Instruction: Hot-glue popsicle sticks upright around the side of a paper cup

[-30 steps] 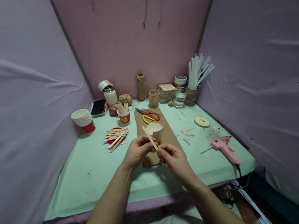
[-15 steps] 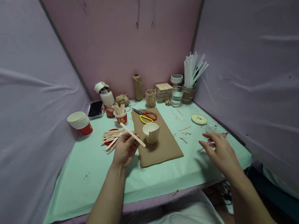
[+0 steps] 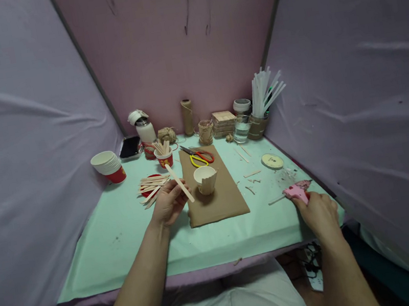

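A flat wooden stick (image 3: 179,182) is pinched between the thumb and fingers of my left hand (image 3: 168,202), slanting beside the cardboard. On the brown cardboard (image 3: 219,209) stands a pale cup (image 3: 206,180) with wooden pieces against its side. At the right, my right hand (image 3: 318,211) has its fingers closed round the handle of a pink glue gun (image 3: 296,191), which rests on the table with a glue stick jutting out to the left. Scissors (image 3: 198,156) with red and yellow handles lie at the cardboard's far end.
Loose wooden sticks (image 3: 153,183) lie on a red dish at left, near a stick-filled cup (image 3: 164,157) and stacked paper cups (image 3: 109,166). At the back right stand a water glass (image 3: 241,129) and white glue sticks (image 3: 265,92). Wood scraps lie right of the cardboard.
My right hand has moved right and down and closed on the pink glue gun's handle. My left hand still holds the stick, which is now tilted more steeply.
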### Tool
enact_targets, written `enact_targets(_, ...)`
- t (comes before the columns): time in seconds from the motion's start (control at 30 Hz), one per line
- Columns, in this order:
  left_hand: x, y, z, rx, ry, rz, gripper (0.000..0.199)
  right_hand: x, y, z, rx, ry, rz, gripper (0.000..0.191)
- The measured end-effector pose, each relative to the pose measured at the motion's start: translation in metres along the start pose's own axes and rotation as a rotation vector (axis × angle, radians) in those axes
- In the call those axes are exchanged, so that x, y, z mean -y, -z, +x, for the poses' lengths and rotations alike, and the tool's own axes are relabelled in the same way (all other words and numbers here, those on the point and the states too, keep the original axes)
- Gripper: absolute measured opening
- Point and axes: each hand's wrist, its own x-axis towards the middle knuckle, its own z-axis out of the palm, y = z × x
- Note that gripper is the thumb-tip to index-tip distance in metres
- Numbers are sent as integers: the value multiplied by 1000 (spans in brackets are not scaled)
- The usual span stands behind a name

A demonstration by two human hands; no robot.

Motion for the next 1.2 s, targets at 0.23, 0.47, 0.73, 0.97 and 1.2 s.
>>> enact_targets(0.23, 0, 1, 0, 3, 16, -19, 36, 10, 27, -3, 75, 74, 671, 61)
enact_targets(0.47, 2, -3, -3, 22, 52, 15, 33, 63, 80, -51, 221, 102, 1244, 48)
enact_targets(0.73, 3, -12, -11, 120, 162, 97, 31, 107, 83, -104, 442, 293, 1549, 38)
enact_targets(0.97, 5, -11, -13, 193, 204, 178, 30, 120, 91, -116, 529, 395, 1440, 44)
enact_targets(1.2, 7, -10, -12, 241, 203, 229, 27, 126, 96, -120, 477, 419, 1330, 47)
